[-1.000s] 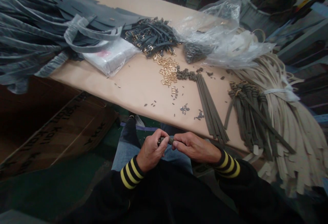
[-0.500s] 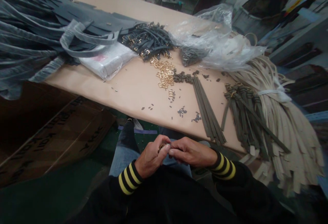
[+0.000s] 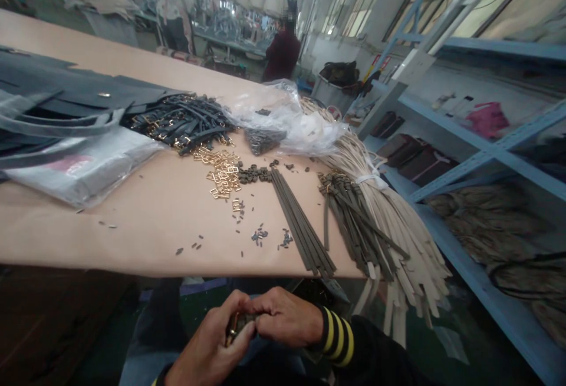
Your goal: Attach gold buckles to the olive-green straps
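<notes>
left hand (image 3: 207,345), right hand (image 3: 285,317) | fingers (image 3: 269,306) pinched narrow on gold buckle (image 3: 232,328) and dark strap end (image 3: 246,321) | above lap (image 3: 141,362), below tabletop (image 3: 132,238) edge | risk: weak pinch letting small buckle slip, fall past lap

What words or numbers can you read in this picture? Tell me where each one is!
No word, brand or number can be read.
Pink marking on the plastic-wrapped packet: too blurred to read.
Small red-and-white sign in the distance: too small to read.
</notes>
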`<state>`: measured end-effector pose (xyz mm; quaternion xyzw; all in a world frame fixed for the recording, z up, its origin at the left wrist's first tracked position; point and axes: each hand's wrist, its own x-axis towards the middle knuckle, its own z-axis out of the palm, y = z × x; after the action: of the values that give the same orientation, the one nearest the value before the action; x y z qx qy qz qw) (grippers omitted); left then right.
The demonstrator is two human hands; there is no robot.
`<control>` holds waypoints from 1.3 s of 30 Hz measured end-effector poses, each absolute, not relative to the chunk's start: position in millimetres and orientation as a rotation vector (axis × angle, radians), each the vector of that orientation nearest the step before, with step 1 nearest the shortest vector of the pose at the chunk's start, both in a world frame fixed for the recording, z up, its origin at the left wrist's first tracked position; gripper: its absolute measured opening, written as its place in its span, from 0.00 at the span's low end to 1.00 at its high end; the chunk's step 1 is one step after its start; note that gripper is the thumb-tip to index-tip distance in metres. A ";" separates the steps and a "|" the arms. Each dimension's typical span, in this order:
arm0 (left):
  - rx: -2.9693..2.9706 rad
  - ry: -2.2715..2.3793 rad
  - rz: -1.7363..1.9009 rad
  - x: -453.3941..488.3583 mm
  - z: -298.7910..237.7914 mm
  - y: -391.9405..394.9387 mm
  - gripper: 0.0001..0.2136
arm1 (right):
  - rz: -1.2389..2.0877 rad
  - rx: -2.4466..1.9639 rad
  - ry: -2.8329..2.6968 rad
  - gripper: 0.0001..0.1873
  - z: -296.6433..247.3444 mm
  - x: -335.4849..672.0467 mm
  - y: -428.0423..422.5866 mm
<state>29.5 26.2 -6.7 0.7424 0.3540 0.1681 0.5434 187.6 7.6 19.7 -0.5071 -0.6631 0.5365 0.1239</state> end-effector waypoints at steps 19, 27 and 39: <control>2.439 1.194 0.921 54.9 -27.8 131.8 0.09 | -0.035 -2.588 -1.657 0.10 68.9 385.9 97.6; 2.531 1.182 0.963 53.2 -35.0 132.1 0.08 | 0.407 -2.200 -1.852 0.06 8.8 325.7 155.4; 2.454 1.172 0.973 53.8 -35.7 129.4 0.09 | 0.498 -2.262 -1.790 0.04 6.3 319.6 171.7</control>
<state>53.8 129.4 -35.7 0.8427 0.4025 0.3344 0.1265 319.6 171.7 6.3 -0.7683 -0.6081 0.1691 0.1067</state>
